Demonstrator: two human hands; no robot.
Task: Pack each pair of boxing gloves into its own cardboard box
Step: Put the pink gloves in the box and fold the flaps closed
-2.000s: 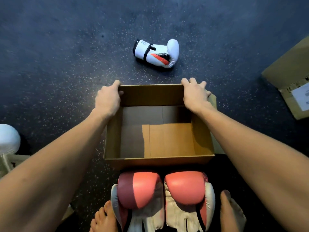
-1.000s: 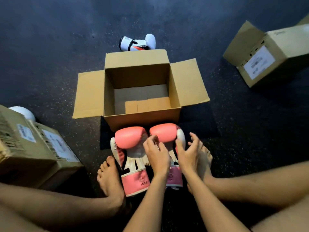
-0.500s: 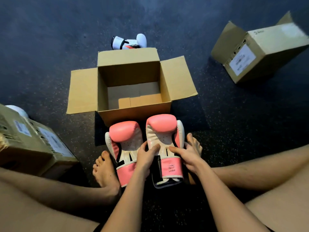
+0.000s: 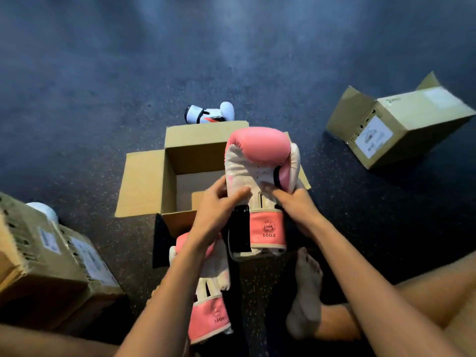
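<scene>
left cartons (image 4: pixel 51 266): labelled, stacked by the knee; contents hidden.
far-left white glove (image 4: pixel 45 212): peeks out behind the left cartons, unpacked.
open box (image 4: pixel 195 140): on the floor, flaps spread; no glove visible inside.
floor pink glove (image 4: pixel 211 305): lies just in front of the open box, under the left forearm.
far white glove (image 4: pixel 211 113): on the floor behind the open box.
left hand (image 4: pixel 213 217): grip clamped on the raised pink glove's left edge.
raised pink glove (image 4: pixel 260 155): held upright over the open box, not yet inside.
right hand (image 4: pixel 296 204): grip clamped on its right edge.
right box (image 4: pixel 396 124): well apart, tipped over; contents hidden.
progress: likely early; 0 pairs visibly packed, 1 glove going in.
</scene>
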